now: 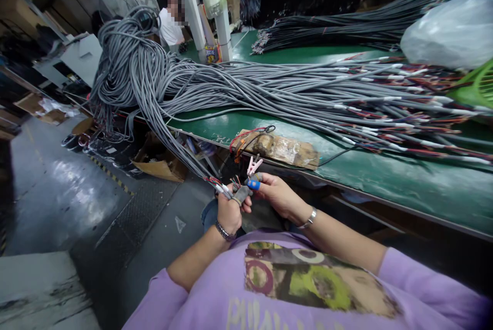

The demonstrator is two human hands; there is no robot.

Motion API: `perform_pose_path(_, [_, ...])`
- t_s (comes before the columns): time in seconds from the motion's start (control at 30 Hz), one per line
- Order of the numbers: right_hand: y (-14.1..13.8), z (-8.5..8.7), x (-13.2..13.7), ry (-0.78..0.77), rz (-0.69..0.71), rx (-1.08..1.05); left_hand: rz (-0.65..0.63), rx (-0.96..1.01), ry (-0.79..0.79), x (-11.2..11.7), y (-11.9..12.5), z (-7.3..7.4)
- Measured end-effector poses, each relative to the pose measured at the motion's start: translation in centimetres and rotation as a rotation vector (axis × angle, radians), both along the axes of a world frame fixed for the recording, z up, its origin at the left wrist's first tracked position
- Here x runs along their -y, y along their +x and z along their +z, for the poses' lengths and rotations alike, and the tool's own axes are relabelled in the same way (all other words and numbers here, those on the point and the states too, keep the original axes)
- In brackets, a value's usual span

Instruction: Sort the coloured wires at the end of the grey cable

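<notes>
My left hand (230,210) is closed around the end of a grey cable (200,168), whose stripped red, white and dark wire ends (215,183) fan out above the fist; a grey finger cot covers one fingertip. My right hand (278,195) is closed in a pinch right beside it, with a blue finger cot on the thumb, and grips a small pink clip (253,165) that sticks up. The two hands touch in front of my chest, below the edge of the green bench (385,176). The cable runs up left into the big bundle.
A large heap of grey cables (200,81) lies across the green bench, stripped ends toward the right. A taped brown pad with red and black leads (277,146) sits at the bench edge. A dark cable bundle (346,24), plastic bag (450,30) and green basket (475,86) lie behind. Another person (171,19) sits far back.
</notes>
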State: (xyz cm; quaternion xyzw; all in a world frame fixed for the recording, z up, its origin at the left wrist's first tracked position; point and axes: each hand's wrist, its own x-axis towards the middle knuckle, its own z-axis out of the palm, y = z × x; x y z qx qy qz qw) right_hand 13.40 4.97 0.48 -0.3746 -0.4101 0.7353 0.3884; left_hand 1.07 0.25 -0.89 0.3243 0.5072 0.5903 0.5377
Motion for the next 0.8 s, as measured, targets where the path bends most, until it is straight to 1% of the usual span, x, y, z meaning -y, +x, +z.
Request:
perform_pose_path(0.2, [-0.5,-0.3,0.6,-0.001,-0.076,0.005,0.044,-0.003,-0.013,0.1,0.3,0.1])
perform_pose_path(0.27, [-0.8,-0.5,0.9,-0.032,-0.112,-0.013,0.070,-0.004,-0.017,0.1,0.4,0.2])
perform_pose_path(0.4, [-0.6,-0.9,0.5,-0.218,-0.246,-0.101,0.092,0.013,-0.018,0.2,0.3,0.4])
perform_pose_path(0.47, [-0.2,-1.1,-0.1,-0.316,-0.285,-0.143,0.092,0.036,-0.019,0.2,0.1,0.5])
perform_pose_path(0.53, [0.2,-1.4,-0.7,-0.373,-0.257,-0.179,0.089,0.062,-0.020,0.1,-0.2,0.7])
perform_pose_path(0.6, [0.5,-1.5,-1.3,-0.366,-0.202,-0.209,0.076,0.094,-0.020,0.0,-0.4,0.9])
perform_pose_path(0.73, [0.5,-1.1,-2.2,-0.246,-0.085,-0.240,0.004,0.161,-0.016,-0.4,-0.6,1.7])
perform_pose_path(0.8, [0.3,-1.0,-2.6,-0.178,-0.052,-0.237,-0.018,0.189,-0.023,-0.7,-0.5,2.1])
